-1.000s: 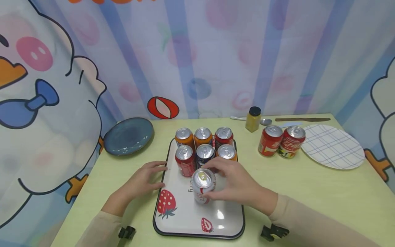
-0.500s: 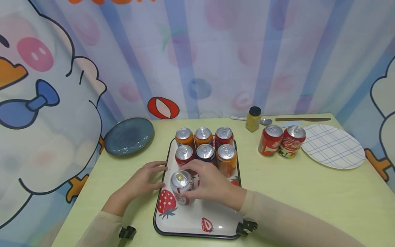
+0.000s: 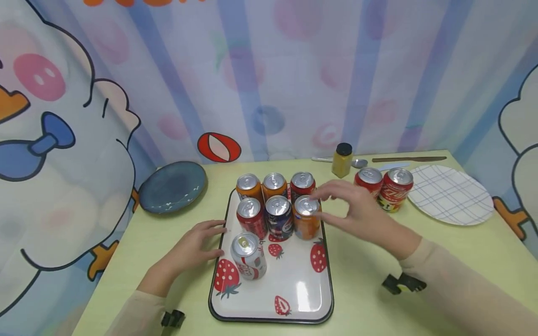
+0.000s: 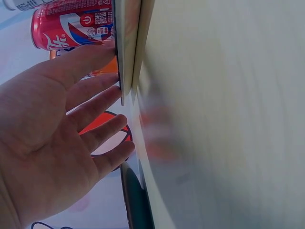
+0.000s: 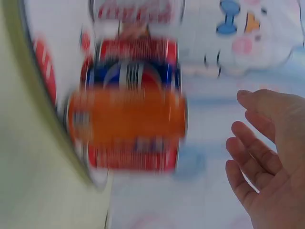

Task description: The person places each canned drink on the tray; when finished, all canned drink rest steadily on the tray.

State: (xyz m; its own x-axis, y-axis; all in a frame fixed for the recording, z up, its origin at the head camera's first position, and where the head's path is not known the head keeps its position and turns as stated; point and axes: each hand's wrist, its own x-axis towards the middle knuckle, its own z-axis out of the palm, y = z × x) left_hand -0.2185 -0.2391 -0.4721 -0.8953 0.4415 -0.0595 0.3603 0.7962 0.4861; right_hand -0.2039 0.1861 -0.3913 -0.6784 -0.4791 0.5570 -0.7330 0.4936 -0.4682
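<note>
A white soda can (image 3: 252,263) with red lettering stands upright on the strawberry-print tray (image 3: 298,291), front left. Behind it is a row of a red can (image 3: 254,226), a dark blue can (image 3: 280,226) and an orange can (image 3: 307,226). My left hand (image 3: 193,247) lies at the tray's left rim, fingers spread; in the left wrist view the fingertips of this hand (image 4: 57,114) meet the edge. My right hand (image 3: 363,217) hovers at the tray's right side, beside the orange can, thumb and fingers apart and holding nothing. The right wrist view is blurred.
A back row on the tray has two orange cans (image 3: 275,182) and one red can (image 3: 302,184). Two red cans (image 3: 395,189) stand beyond my right hand, beside a checked plate (image 3: 451,193). A jar (image 3: 342,161), spoon (image 3: 359,163) and blue plate (image 3: 172,186) sit farther back.
My right hand slid the white can leftward to the tray's left side, let go, and moved right and away. My left hand has stayed at the rim. The view shifted slightly.
</note>
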